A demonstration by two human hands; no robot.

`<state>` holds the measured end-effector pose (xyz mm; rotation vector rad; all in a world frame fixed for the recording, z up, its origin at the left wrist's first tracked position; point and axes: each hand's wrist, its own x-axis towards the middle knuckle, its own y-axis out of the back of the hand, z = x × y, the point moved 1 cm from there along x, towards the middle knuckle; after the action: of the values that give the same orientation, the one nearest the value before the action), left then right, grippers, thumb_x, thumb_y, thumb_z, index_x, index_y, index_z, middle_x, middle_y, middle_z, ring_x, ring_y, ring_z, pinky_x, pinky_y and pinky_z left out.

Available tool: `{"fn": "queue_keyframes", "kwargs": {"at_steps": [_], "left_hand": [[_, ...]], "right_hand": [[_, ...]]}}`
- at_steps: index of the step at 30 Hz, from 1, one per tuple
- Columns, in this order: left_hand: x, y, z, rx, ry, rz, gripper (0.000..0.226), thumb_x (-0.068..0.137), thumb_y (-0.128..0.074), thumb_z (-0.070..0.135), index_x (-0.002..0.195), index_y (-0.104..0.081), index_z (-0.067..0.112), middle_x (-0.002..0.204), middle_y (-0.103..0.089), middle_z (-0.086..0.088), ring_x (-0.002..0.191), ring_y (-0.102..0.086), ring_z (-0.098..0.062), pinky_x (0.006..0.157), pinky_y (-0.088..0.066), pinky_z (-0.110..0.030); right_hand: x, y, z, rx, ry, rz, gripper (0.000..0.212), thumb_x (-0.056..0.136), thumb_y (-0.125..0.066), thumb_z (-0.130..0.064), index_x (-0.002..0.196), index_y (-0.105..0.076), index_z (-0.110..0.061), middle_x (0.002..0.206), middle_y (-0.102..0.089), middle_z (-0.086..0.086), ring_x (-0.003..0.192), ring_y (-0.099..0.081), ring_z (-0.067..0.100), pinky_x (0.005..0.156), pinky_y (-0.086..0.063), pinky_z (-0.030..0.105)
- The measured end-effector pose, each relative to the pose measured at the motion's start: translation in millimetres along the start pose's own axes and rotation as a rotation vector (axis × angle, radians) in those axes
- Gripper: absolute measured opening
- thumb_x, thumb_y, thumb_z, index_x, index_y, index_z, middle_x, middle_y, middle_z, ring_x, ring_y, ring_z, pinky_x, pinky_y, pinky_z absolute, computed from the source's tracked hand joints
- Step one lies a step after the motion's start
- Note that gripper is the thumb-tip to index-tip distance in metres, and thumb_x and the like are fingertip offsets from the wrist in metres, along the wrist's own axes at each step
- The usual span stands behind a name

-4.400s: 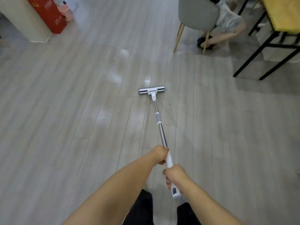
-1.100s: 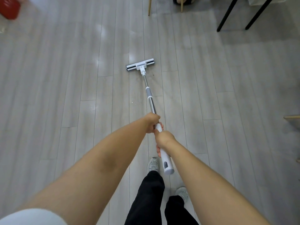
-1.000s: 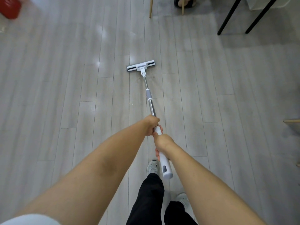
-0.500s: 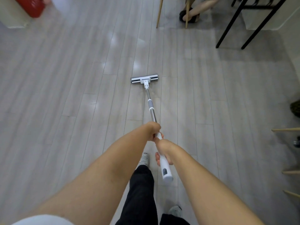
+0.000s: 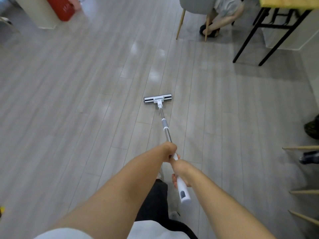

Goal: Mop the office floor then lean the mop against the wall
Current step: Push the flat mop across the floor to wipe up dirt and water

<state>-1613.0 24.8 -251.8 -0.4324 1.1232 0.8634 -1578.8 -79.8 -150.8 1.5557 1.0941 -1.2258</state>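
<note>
mop (image 5: pixel 165 125) head flat on floor (image 5: pixel 69 100) | left hand (image 5: pixel 170 151), right hand (image 5: pixel 181 171) gripping handle

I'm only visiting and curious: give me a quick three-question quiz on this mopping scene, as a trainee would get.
1. True or false: only one grip holds the mop.
2. Which is nearer the mop head? A: left grip. B: right grip.
3. Fill in: the mop head rests flat on the ____.

Key: 1 false, as both hold it. 2 A. 3 floor.
</note>
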Motion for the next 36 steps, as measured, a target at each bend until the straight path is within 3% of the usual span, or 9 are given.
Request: {"fn": "queue_keyframes", "kwargs": {"at_steps": [4,8,14,19,22,27,30,36], "left_hand": [[15,-11,22,-0.064,0.005,-0.031,0.036,0.102,-0.043,0.010,0.137,-0.037,0.004,0.098,-0.060,-0.018,0.065,-0.063,-0.023,0.051,-0.054,-0.032],[38,-20,62,-0.124,0.003,-0.035,0.038,0.101,-0.041,0.010,0.139,-0.034,0.007,0.097,-0.057,-0.018,0.064,-0.061,-0.024,0.048,-0.053,-0.030],[73,-4,139,-0.149,-0.013,-0.019,0.035,0.100,-0.047,0.008,0.133,-0.037,0.003,0.080,-0.056,-0.016,0.056,-0.061,-0.023,0.045,-0.054,-0.029],[89,-20,185,-0.125,-0.010,-0.024,0.029,0.100,-0.052,0.008,0.126,-0.040,0.004,0.071,-0.059,-0.013,0.056,-0.062,-0.021,0.052,-0.053,-0.031],[93,-47,201,-0.131,0.015,-0.025,0.033,0.100,-0.047,0.007,0.132,-0.039,0.005,0.077,-0.061,-0.012,0.057,-0.064,-0.020,0.052,-0.054,-0.031],[97,-106,206,-0.167,0.037,0.020,0.036,0.099,-0.041,0.005,0.134,-0.035,0.009,0.082,-0.057,-0.013,0.056,-0.064,-0.022,0.053,-0.056,-0.034],[97,-142,203,-0.187,0.034,0.068,0.034,0.098,-0.041,0.005,0.132,-0.035,0.010,0.080,-0.056,-0.012,0.056,-0.063,-0.023,0.057,-0.057,-0.035],[70,-253,212,-0.274,0.030,0.090,0.033,0.097,-0.042,0.004,0.128,-0.034,0.009,0.081,-0.056,-0.013,0.058,-0.064,-0.024,0.056,-0.058,-0.036]], "right_hand": [[14,19,-20,-0.047,0.053,0.069,0.042,0.101,-0.040,-0.050,0.094,-0.057,-0.012,0.062,-0.051,0.005,0.040,-0.045,0.015,0.042,-0.044,0.019],[31,41,-62,-0.125,0.059,0.133,0.047,0.101,-0.039,-0.051,0.094,-0.058,-0.010,0.063,-0.053,0.009,0.045,-0.048,0.020,0.048,-0.046,0.026],[53,66,-146,-0.210,0.080,0.085,0.037,0.099,-0.044,-0.049,0.101,-0.055,-0.014,0.060,-0.054,0.008,0.040,-0.048,0.019,0.046,-0.047,0.026],[57,104,-187,-0.265,0.058,0.065,0.028,0.098,-0.057,-0.045,0.097,-0.054,-0.017,0.055,-0.046,0.005,0.031,-0.041,0.015,0.041,-0.044,0.020],[63,143,-189,-0.357,0.098,0.069,0.023,0.099,-0.061,-0.031,0.116,-0.053,-0.017,0.050,-0.046,0.005,0.035,-0.043,0.016,0.046,-0.045,0.025],[91,200,-170,-0.450,0.129,0.040,0.049,0.094,-0.058,-0.012,0.140,-0.043,-0.019,0.053,-0.052,0.009,0.044,-0.051,0.022,0.053,-0.051,0.032],[105,231,-154,-0.562,0.134,0.028,0.059,0.092,-0.055,-0.008,0.146,-0.036,-0.024,0.062,-0.060,0.013,0.056,-0.059,0.028,0.062,-0.057,0.040],[106,345,-123,-0.836,0.129,-0.007,0.064,0.085,-0.045,-0.002,0.145,-0.037,-0.024,0.066,-0.064,0.016,0.060,-0.063,0.031,0.067,-0.062,0.043]]}}
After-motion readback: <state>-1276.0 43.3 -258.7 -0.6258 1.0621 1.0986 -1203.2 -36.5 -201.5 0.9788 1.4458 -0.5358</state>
